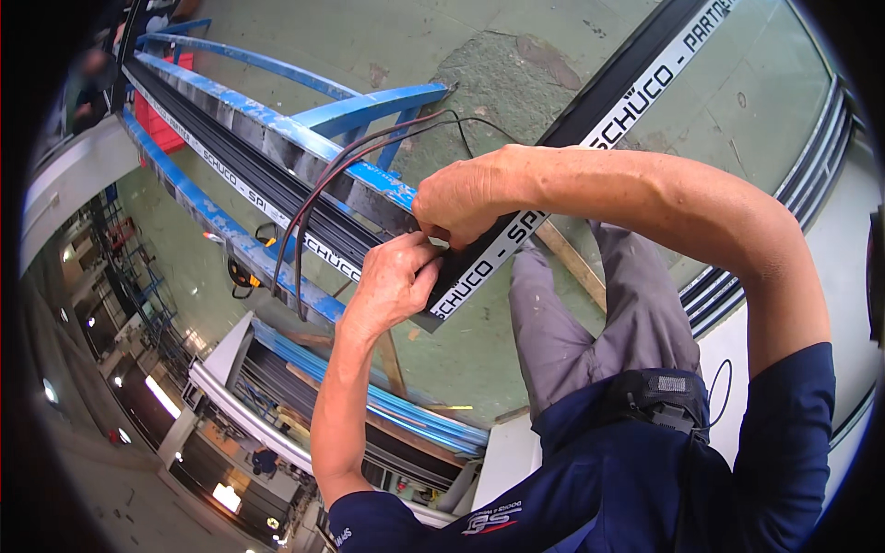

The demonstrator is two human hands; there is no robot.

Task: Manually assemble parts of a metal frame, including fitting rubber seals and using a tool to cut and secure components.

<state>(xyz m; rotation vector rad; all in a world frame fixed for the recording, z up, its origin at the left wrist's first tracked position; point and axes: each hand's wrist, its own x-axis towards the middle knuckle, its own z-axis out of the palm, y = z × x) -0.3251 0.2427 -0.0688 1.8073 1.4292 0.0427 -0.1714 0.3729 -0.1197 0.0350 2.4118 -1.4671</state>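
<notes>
A black metal profile [562,138] with a printed white protective strip runs from the upper right to its cut end near the middle. Around that end both my hands meet at the profile's inner side. My left hand [392,281] is closed, thumb and fingers pinched against the dark edge. Just beyond it, my right hand [470,198] is curled with knuckles up, its fingertips hidden. Whatever thin thing they may hold does not show. Further black profiles [230,157] with the same strip extend to the upper left, close to my left hand.
Blue, paint-worn trestles [369,106] carry the profiles. A dark red and black cable [313,198] loops over them. A yellow-and-black tool [241,276] hangs at the lower trestle. A red box [175,129] and another person [92,83] are at the upper left. Racked lengths [406,419] lie below.
</notes>
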